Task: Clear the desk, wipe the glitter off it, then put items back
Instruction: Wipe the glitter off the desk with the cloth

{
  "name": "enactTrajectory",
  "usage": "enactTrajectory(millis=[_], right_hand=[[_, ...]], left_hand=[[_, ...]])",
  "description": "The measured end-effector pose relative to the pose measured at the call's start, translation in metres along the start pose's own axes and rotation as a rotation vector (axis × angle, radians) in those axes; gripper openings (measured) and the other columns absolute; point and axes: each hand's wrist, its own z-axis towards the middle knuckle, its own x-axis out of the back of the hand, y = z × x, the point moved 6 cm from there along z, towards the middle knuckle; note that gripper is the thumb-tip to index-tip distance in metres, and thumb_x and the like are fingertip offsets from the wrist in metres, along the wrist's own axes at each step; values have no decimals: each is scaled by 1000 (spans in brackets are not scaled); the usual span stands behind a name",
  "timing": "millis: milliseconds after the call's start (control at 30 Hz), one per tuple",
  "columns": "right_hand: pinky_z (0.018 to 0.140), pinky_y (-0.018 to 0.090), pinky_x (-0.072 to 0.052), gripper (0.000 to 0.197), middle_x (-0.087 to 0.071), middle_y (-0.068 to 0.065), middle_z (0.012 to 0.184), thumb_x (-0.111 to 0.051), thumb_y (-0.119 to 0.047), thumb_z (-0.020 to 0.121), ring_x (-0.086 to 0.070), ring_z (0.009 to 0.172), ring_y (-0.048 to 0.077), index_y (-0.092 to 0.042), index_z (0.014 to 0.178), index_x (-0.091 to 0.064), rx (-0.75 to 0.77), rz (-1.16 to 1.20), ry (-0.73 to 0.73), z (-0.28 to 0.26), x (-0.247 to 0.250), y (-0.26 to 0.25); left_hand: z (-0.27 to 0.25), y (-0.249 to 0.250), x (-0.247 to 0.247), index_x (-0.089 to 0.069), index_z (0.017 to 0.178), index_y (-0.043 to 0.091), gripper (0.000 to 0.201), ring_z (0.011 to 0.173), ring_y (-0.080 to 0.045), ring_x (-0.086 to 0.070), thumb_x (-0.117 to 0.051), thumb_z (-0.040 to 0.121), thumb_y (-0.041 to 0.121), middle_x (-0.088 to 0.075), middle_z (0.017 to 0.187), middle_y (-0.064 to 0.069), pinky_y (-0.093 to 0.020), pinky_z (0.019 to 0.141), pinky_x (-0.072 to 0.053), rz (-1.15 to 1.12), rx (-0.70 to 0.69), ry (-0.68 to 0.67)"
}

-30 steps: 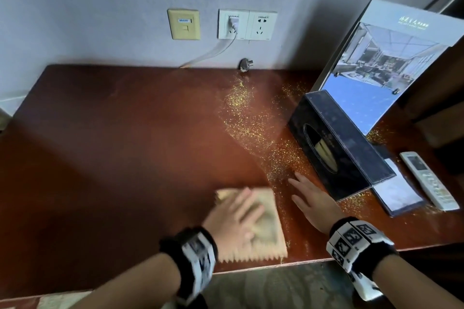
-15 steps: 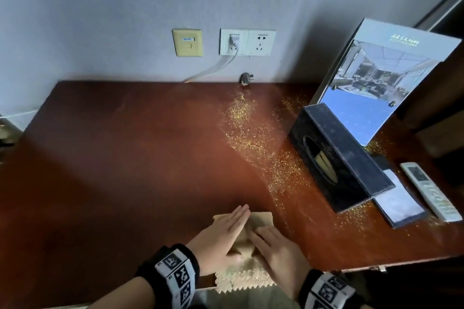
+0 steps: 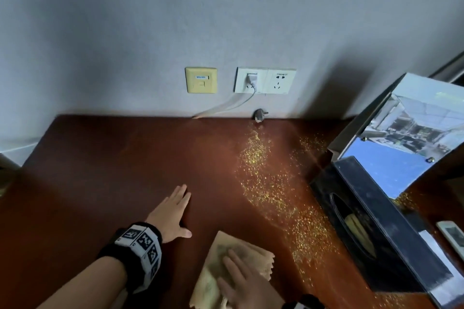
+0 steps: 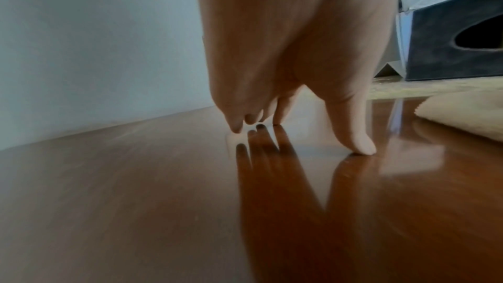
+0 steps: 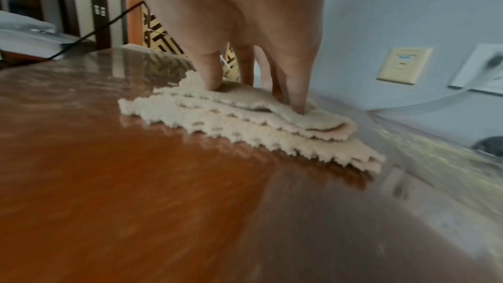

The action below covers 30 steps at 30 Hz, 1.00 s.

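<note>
Half a second ago both hands lay on the cloth; now the left hand has come off it and rests flat, fingers straight, on the bare desk at lower centre. To its right the right hand alone presses the one folded cloth with straight fingers at the bottom edge. Right of that runs one glitter streak, then one tissue box, one brochure stand and one remote along the right edge.

On the grey wall we see a yellow wall plate beside a white double socket, one plug in it, its white cable trailing down.
</note>
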Motion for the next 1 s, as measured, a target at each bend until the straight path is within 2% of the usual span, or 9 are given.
enactTrajectory(millis=[100,167,233,300,467,567,667,900,1000], right_hand=[[119,34,-3,59,-44,-18,132,-8,-48,99,-9,146,24,-23,151,1,151,-67,174,28,30,-17],[111,41,-32,50,-48,2,135,-33,-39,97,-39,133,27,-22,144,-33,377,70,193,61,56,-22],[95,37,-51,60,-51,8,138,-69,-40,72,-51,125,28,-22,128,-55,352,127,144,100,69,8],[84,38,-56,74,-45,10,141,-80,-41,61,-53,122,31,-22,128,-56,239,189,21,137,79,44],[119,45,-11,69,15,2,151,-17,-52,83,15,138,26,-29,145,3,170,132,-179,192,85,93],[112,53,-24,63,-19,6,153,-24,-51,87,-17,140,32,-28,146,-27,447,-15,-157,188,77,68],[111,51,2,64,-7,0,154,-30,-48,86,-6,144,30,-28,147,-23,695,61,-131,183,71,50],[119,46,-3,66,15,1,156,-37,-45,95,16,144,24,-31,150,-3,130,137,-209,251,93,126],[118,54,-2,64,-2,6,159,-42,-38,92,14,141,30,-26,150,-17,401,147,-116,241,94,96]], left_hand=[[23,-2,16,8,151,10,98,145,-16,17,-62,88,39,23,156,-4,-31,119,-6,-43,-13,2],[37,-4,26,7,151,11,99,145,-15,16,-63,87,36,23,156,-3,-31,120,-9,-69,-5,10],[50,-6,35,6,151,12,99,145,-13,15,-65,86,35,23,156,0,-31,119,-13,-93,9,17],[62,-7,44,5,152,14,100,145,-12,14,-67,85,33,22,156,2,-32,119,-17,-111,23,25],[80,-10,60,4,152,13,105,145,-13,14,-71,81,31,20,157,0,-33,118,-15,-99,61,3],[91,-8,66,5,151,12,108,145,-15,15,-73,79,30,21,157,-2,-32,118,-14,-89,70,-10],[105,-8,71,5,151,12,109,145,-14,15,-74,78,29,21,157,-1,-32,119,-15,-98,85,-21],[124,-8,79,6,151,16,120,145,-11,16,-81,69,24,23,156,4,-37,118,-20,-107,122,-50],[132,-7,84,3,152,14,117,145,-12,14,-80,70,25,20,157,1,-37,118,-20,-89,107,-28]])
